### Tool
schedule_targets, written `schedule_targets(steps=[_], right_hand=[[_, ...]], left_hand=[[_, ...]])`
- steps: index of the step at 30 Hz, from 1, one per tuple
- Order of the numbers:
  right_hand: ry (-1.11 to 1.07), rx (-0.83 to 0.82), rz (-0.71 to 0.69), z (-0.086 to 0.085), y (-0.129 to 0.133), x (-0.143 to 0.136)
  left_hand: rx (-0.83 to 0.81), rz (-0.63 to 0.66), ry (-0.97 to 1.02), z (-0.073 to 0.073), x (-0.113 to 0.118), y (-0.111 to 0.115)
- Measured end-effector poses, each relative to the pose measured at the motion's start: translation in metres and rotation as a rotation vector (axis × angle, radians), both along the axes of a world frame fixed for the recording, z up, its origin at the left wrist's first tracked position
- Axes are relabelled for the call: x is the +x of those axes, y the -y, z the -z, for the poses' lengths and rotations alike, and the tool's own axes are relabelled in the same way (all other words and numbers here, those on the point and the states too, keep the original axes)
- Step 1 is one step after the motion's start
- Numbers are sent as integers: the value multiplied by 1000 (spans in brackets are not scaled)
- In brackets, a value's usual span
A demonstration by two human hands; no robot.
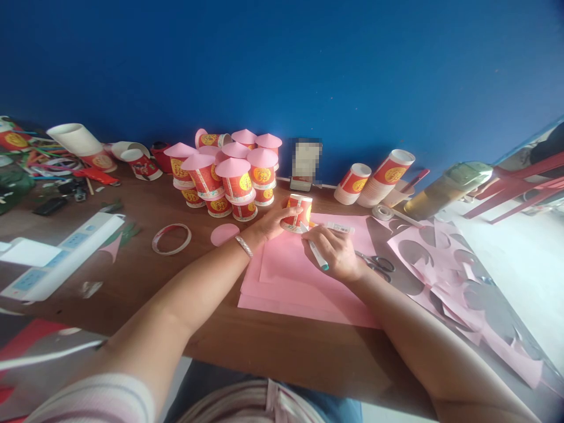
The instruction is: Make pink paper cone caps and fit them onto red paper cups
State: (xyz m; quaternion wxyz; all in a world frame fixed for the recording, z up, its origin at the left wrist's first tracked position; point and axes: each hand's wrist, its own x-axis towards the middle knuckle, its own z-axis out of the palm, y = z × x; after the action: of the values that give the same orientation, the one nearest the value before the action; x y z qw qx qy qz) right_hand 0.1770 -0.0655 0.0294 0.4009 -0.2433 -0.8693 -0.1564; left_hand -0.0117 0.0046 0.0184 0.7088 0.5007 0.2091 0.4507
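My left hand (282,220) is wrapped round a red paper cup (296,218) with a yellow emblem, which stands upside down above the pink paper (299,282). In my right hand (335,252) is a white marker (315,251) with a green end; its other end points at the lower part of the cup. A second white pen or marker (340,228) shows behind the right hand's fingers, and whether the hand touches it I cannot tell. Scissors (379,264) lie partly behind the right wrist.
Several red cups with pink cone tops (233,170) stand stacked at the back left. Cup stacks (392,173), a bottle (445,188) and a phone (306,164) are at the back. Cut pink scraps (458,288) lie right; a tape roll (171,239) and power strip (66,252) lie left.
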Motion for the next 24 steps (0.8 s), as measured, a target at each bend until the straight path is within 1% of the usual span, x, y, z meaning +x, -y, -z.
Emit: schedule_targets(steps=[5,12,18,24], right_hand=[[8,-3,0,0,0,1],[6,-35,11,0,0,1],[3,-47,16,0,1,1],[3,-8,34,-1,1,-1]], left_hand=[[-6,-7,-6,-2,0,1],[5,9,-12,0,-1,2],[-5,-5,-19,-4,-1,4],[-4,-11,-2,-7,0,5]])
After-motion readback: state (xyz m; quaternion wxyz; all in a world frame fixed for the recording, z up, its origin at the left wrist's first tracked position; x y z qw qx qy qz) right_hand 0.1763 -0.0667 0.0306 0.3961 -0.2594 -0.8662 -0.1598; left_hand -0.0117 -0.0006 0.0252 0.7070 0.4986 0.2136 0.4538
